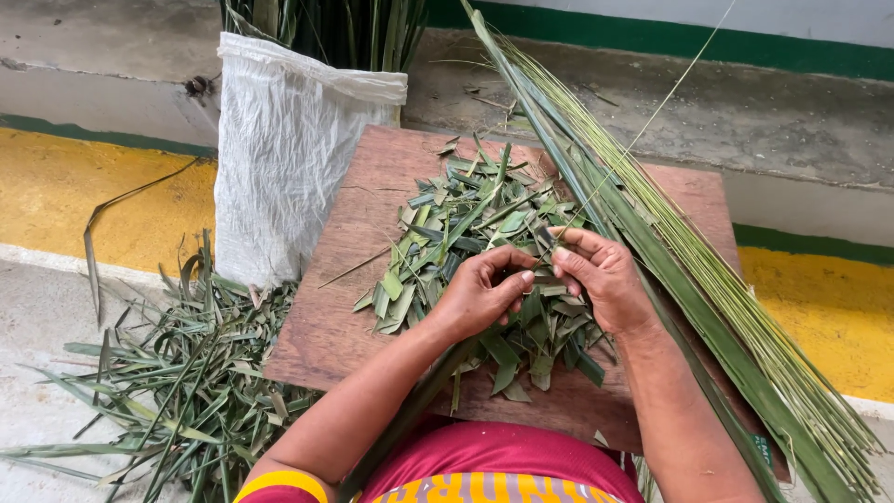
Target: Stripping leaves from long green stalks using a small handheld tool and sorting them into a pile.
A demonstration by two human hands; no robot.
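I see my left hand and right hand meeting over the wooden board, fingertips pressed together, each grip pinching the same long green leaf strip. The strip runs from between the fingers down toward my lap. Beneath the hands lies a heap of cut leaf pieces. A bundle of thin ribs lies just right of my right hand; a white sack stands farther left.

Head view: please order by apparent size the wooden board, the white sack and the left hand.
1. wooden board
2. white sack, though it stands farther from the camera
3. left hand, clearly smallest
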